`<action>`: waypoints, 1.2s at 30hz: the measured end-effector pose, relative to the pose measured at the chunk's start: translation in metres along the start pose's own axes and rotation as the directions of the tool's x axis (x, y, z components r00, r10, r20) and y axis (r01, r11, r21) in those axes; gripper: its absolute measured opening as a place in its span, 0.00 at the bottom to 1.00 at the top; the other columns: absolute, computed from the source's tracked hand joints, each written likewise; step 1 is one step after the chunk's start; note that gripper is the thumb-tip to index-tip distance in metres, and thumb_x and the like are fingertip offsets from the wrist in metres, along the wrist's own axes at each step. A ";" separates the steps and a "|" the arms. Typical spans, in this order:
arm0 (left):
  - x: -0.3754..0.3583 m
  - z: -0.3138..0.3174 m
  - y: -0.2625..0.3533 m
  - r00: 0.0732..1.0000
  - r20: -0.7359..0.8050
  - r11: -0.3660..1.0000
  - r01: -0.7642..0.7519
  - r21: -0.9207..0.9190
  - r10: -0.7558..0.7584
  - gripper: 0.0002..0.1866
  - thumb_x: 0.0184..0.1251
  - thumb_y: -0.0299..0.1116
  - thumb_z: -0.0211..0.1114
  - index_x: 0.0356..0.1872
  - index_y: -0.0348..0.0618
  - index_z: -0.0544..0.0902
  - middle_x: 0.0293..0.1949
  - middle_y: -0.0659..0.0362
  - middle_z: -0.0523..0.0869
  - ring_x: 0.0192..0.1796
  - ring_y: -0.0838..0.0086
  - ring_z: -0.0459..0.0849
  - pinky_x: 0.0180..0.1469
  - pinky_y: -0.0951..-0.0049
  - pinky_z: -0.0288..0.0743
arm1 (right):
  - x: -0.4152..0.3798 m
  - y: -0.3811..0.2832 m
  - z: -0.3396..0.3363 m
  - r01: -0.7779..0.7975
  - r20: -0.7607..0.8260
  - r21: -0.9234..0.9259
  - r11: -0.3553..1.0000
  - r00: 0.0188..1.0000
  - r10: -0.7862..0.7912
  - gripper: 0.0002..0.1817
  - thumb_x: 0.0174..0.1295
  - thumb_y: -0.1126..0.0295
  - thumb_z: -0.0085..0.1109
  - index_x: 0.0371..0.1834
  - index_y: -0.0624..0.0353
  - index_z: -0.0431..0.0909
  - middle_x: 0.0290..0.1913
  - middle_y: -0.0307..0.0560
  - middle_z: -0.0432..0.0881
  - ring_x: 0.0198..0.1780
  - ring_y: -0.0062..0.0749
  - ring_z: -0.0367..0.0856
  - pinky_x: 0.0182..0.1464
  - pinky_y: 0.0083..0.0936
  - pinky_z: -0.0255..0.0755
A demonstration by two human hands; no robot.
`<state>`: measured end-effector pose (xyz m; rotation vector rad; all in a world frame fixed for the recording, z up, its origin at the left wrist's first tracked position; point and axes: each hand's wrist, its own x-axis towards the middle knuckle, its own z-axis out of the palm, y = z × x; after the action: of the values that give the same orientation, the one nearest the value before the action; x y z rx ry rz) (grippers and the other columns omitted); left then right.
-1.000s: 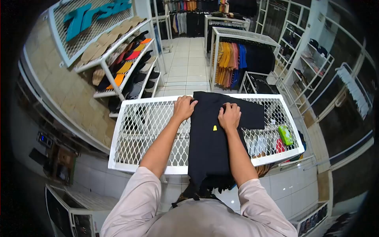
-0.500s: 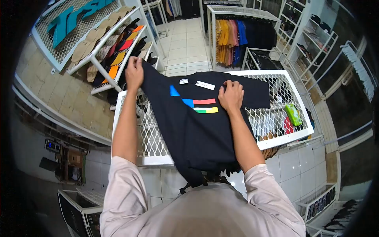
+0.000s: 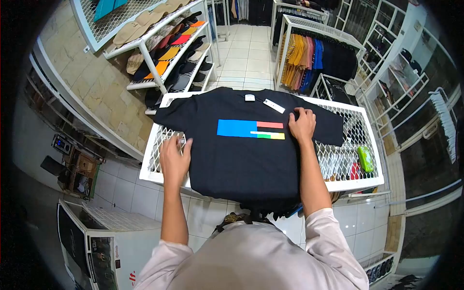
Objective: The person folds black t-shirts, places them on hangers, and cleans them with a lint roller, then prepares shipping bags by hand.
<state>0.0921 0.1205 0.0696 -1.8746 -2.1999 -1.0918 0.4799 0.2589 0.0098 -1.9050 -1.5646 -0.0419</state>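
A black T-shirt (image 3: pixel 241 166) lies spread face up over a white mesh-topped rack. Its chest print (image 3: pixel 237 128) is a blue block with red, white, green and yellow bars. A white hang tag (image 3: pixel 274 106) sits near the collar, beside a small neck label (image 3: pixel 250 97). My left hand (image 3: pixel 175 157) is open, thumb apart from the fingers, over the mesh just beside the shirt's left side below the sleeve. My right hand (image 3: pixel 303 126) rests on the shirt near the right sleeve, fingers bent and thumb apart, with no fabric visibly gripped.
The white mesh rack (image 3: pixel 365 181) carries a green packet (image 3: pixel 365 159) at its right end. Caps fill a shelf (image 3: pixel 159 67) at the far left. Coloured shirts (image 3: pixel 302 58) hang on a rack ahead. A white cabinet (image 3: pixel 116 246) stands at the lower left.
My left hand has let go of the left sleeve and come down toward me. The shirt's left side now lies flat, with the whole blue block showing. My right hand stays on the shirt.
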 end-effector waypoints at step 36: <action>-0.134 -0.037 -0.055 0.690 0.637 0.137 0.708 -0.693 -0.344 0.19 0.74 0.28 0.67 0.62 0.31 0.81 0.53 0.51 0.90 0.53 0.73 0.88 0.61 0.72 0.79 | -0.174 0.012 -0.162 -0.306 0.048 0.304 0.902 0.951 0.307 0.16 0.71 0.65 0.64 0.57 0.62 0.80 0.34 0.50 0.82 0.32 0.36 0.76 0.41 0.36 0.73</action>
<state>0.0648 -0.0136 0.0088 -1.3807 -2.8713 -2.9289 0.5017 0.0272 0.0575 -1.8710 -1.1712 0.3214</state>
